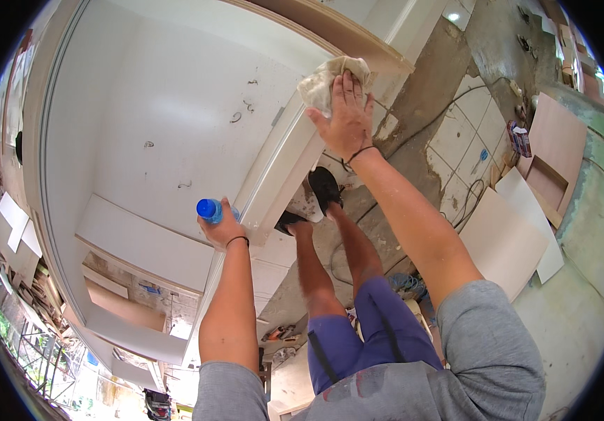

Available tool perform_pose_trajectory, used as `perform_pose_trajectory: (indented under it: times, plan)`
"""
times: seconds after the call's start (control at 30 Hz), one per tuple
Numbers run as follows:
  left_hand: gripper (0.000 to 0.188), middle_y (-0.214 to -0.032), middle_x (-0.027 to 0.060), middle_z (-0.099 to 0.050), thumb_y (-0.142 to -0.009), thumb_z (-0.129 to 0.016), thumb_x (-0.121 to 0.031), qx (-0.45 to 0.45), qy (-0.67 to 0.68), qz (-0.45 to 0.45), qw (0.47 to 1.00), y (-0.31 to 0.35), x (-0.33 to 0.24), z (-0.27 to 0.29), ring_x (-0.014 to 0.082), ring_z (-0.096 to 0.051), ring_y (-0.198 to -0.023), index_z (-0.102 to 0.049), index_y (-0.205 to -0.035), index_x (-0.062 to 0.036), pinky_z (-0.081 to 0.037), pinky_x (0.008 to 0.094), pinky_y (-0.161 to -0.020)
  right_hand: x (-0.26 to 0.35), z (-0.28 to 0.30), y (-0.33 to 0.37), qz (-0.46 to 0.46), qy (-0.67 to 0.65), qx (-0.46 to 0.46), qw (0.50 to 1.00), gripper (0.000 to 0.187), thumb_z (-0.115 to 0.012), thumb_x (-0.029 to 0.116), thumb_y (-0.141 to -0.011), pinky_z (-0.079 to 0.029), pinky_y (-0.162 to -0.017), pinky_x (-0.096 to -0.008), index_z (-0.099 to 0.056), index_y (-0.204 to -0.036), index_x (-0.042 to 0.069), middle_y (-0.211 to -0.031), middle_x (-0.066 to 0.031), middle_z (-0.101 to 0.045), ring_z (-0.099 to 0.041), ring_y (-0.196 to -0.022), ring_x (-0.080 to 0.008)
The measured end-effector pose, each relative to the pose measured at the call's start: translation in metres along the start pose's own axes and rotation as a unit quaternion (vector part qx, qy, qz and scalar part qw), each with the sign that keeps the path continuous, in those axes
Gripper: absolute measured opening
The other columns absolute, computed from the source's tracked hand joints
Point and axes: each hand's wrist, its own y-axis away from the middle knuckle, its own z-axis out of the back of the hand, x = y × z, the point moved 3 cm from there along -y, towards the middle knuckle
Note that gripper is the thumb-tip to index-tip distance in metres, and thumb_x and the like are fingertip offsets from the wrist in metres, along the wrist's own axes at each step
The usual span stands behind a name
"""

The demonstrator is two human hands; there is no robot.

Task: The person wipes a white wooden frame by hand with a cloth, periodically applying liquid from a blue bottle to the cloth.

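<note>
In my left hand (223, 228) is a small bottle of blue liquid with a blue cap (208, 208), my fingers wrapped round it. This hand is beside the front edge of a white cabinet frame (274, 158). Farther out, my right hand (348, 116) lies on a crumpled off-white cloth (316, 88), its fingers stretched and the thumb apart. The cloth rests on the far corner of the frame, by a wooden edge strip (379, 59). My palm is hidden from view.
Several curled dark bits (236, 118) dot the white panel inside the frame. To the right, wooden boards (501, 242) lean and lie near a cable (421, 140) on broken floor tiles (466, 130). A small box (519, 139) stands by them. My feet are beside the frame.
</note>
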Motion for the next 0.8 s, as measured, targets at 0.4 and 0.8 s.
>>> perform_pose_trajectory:
  times: [0.4,0.8]
  plan:
    - [0.064,-0.115,0.0126,-0.064,-0.069,-0.082,-0.040,-0.059,-0.006,-0.019,0.998,-0.002,-0.003,-0.002,0.0335,-0.061,-0.105,-0.059,-0.119,-0.0073,-0.047,0.0433,-0.092,0.025,-0.001,0.028,0.026,-0.046,-0.025,0.998,0.075,-0.055,0.056,-0.087,-0.025,-0.108,-0.0644,-0.049,-0.135,-0.002,-0.148,-0.0166,-0.042,-0.032,-0.141,-0.0337]
    - [0.064,-0.114,0.0126,-0.066,-0.068,-0.083,-0.038,-0.041,0.033,-0.025,0.998,-0.009,0.002,-0.001,0.0324,-0.063,-0.103,-0.059,-0.119,-0.0071,-0.048,0.0425,-0.091,0.054,-0.021,0.080,0.050,-0.121,0.012,0.991,0.080,-0.057,0.046,-0.087,-0.020,-0.111,-0.0639,-0.034,-0.144,-0.006,-0.152,-0.0260,-0.028,-0.027,-0.142,-0.0414]
